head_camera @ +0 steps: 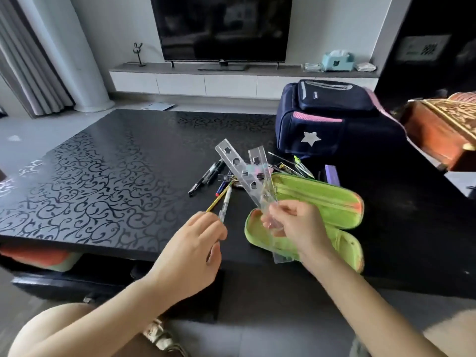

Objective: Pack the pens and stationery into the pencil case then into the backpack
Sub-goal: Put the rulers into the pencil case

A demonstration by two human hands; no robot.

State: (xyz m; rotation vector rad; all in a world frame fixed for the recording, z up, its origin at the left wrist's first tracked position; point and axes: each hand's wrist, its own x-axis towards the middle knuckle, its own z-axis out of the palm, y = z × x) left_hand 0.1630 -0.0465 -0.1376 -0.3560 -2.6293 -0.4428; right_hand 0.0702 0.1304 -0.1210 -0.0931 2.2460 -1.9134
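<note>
Our right hand (296, 225) pinches two clear plastic stencil rulers (239, 166) near their lower ends, fingers (280, 210) curled round them. They fan up and away to the left, crosswise to the open green fabric pencil case (319, 199) lying straight beneath that hand, long axis roughly left to right on the glossy black patterned surface (103, 176). We judge the rulers need turning to lie along it. Our left hand (195, 243), just left of the case, grips a yellow pencil (217, 200) and a pale pen (226, 202). Loose pens (206, 176) lie beyond; the navy backpack (334, 124) stands behind.
</note>
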